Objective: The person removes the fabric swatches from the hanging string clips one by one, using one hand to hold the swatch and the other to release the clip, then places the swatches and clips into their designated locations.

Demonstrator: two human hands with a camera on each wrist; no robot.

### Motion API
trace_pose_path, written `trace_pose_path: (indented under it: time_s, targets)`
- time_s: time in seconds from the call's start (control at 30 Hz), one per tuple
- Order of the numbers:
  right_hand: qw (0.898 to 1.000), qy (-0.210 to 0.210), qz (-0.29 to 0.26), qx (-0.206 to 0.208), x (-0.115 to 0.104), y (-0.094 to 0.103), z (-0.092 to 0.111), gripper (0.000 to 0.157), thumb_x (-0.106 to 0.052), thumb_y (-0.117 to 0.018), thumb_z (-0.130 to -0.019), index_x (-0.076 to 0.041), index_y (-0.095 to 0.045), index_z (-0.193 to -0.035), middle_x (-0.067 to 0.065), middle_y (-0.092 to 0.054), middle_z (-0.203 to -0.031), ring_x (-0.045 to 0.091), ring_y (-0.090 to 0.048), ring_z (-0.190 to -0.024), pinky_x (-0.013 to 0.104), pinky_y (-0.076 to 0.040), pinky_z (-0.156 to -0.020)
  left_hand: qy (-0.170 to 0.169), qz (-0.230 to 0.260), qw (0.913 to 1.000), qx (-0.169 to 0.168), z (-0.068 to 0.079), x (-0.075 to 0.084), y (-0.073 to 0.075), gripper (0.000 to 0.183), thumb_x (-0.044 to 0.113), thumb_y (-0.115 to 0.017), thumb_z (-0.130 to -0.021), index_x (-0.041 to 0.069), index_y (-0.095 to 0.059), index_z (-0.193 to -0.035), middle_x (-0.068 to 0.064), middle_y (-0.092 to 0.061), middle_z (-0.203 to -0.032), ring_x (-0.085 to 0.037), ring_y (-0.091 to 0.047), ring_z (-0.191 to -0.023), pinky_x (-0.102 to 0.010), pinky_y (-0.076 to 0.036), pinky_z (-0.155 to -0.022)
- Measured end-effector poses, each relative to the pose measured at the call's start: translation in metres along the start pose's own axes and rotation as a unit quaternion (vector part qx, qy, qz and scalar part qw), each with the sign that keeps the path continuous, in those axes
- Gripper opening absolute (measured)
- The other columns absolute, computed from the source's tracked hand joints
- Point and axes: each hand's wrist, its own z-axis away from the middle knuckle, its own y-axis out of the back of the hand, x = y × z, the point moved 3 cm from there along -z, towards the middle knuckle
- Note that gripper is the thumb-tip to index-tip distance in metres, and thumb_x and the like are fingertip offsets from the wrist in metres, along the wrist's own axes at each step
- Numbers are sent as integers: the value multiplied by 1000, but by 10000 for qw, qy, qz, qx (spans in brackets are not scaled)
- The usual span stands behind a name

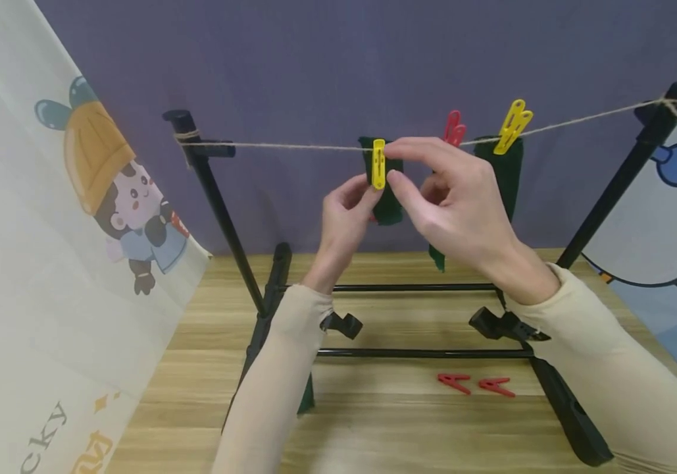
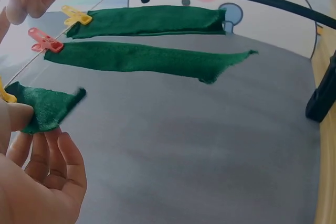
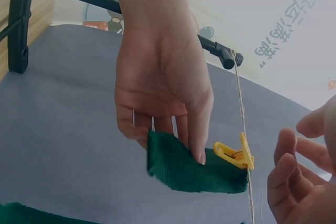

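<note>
My left hand [image 1: 341, 220] pinches a small green cloth strip [image 3: 173, 166] between thumb and fingers, below the line. A yellow clothespin [image 1: 378, 164] sits over the strip's upper edge, on the twine [image 1: 302, 147]. Beside that clothespin is my right hand [image 1: 462, 204], thumb and forefinger parted around its near end. In the right wrist view a gap separates the right hand's fingers [image 3: 286, 153] from the clothespin. Farther right on the twine hang two longer green strips, one under a red clothespin [image 2: 44, 40], the other under a yellow clothespin [image 1: 514, 126].
A black rack holds the twine between its left post [image 1: 220, 217] and right post [image 1: 616, 178]. Two red clothespins [image 1: 453, 382] lie on the wooden tabletop [image 1: 374, 428]. More green cloth [image 1: 307, 397] shows beside my left forearm. Black crossbars [image 1: 421, 353] run low across the rack.
</note>
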Motion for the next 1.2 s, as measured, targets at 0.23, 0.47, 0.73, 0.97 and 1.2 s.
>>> trace_pose_path:
  time_s: [0.23,0.47,0.73,0.97,1.2]
  targets:
    - [9994,173,295,-54,24,-7,-5,31,-13,-63,-91,-10,-66,-122,-3,-61,-125,1,-48,-47,20,-39,-47,14,-285,9988,-391,11,4,1,22,15,-59,-96,-1,-66,-110,-15,-67,-95,-22,-63,-82,-38,-55,-70]
    - [9977,146,635,-195,45,-16,-15,42,-26,-65,-90,-14,-59,-130,-7,-61,-124,-3,-49,-47,20,-42,-48,-154,-806,9946,-634,12,-18,7,24,28,-61,-96,9,-70,-106,-5,-69,-90,-19,-63,-76,-35,-52,-64]
    - [9972,-20,745,-114,46,-19,-25,56,-28,-67,-88,-12,-48,-139,-2,-64,-119,-4,-49,-45,19,-43,-47,-426,-969,9912,-795,19,-17,10,22,31,-61,-95,13,-71,-103,-1,-68,-87,-19,-64,-73,-35,-51,-66]
    - [9938,98,1111,19,46,-11,-23,37,-27,-70,-88,-12,-66,-121,-3,-67,-110,-2,-43,-45,20,-35,-44,-440,-1181,9896,-692,27,-2,12,19,20,-59,-97,5,-70,-102,-4,-68,-84,-20,-62,-72,-32,-49,-64]
    - [9913,106,1308,83,30,0,-23,28,-20,-73,-85,-6,-71,-109,3,-70,-102,-11,-36,-45,19,-33,-44,-493,-1494,9866,-436,27,1,16,20,20,-61,-95,5,-71,-104,-8,-67,-84,-24,-58,-63,-30,-45,-55]
